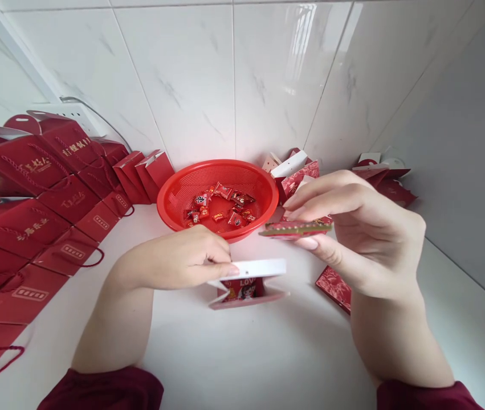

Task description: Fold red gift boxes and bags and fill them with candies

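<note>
The letters "LOV" read on a red packet (pixel 237 292) inside the opened paper bag (pixel 265 267). Gold Chinese characters mark red boxes (pixel 69 196), not reliably legible.

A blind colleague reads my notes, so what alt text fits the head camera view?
A left hand holds the rim of a small open bag while the right hand pinches a wrapped packet. Behind them on a white table, a red basket holds wrapped sweets; red gift bags line the left side.
</note>
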The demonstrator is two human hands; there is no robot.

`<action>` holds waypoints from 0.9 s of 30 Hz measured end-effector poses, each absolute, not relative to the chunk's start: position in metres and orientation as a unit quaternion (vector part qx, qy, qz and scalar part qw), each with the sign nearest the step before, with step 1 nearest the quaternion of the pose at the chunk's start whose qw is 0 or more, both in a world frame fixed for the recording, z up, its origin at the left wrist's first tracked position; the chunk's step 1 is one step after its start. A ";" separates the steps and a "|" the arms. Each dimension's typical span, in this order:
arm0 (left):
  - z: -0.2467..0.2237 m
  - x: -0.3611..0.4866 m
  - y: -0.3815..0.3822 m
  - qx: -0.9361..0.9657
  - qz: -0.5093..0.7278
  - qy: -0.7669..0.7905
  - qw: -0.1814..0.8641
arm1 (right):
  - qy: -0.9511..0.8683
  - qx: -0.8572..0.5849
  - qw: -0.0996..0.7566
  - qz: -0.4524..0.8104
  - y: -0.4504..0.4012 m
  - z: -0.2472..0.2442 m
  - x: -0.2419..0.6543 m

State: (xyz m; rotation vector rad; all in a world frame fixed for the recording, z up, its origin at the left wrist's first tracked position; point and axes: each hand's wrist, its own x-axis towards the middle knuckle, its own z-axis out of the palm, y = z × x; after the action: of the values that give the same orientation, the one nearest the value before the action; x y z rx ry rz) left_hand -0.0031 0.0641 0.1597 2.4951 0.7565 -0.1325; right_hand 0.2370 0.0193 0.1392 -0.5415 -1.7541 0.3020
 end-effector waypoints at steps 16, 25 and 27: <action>0.154 0.043 0.047 0.882 -0.090 0.388 0.252 | -0.744 -0.303 0.575 0.156 0.019 0.149 0.260; 0.159 0.087 0.073 0.814 -0.388 0.335 0.273 | -0.768 -0.281 0.562 0.123 0.022 0.150 0.265; 0.152 0.088 0.075 0.818 -0.393 0.330 0.258 | -0.776 -0.278 0.552 0.125 0.022 0.151 0.265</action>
State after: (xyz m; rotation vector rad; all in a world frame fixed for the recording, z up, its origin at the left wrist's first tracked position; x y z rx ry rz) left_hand 0.0881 0.0749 0.1524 2.2188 0.8946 -1.0660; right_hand 0.2647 0.0223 0.1507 -0.6580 -1.8348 0.2948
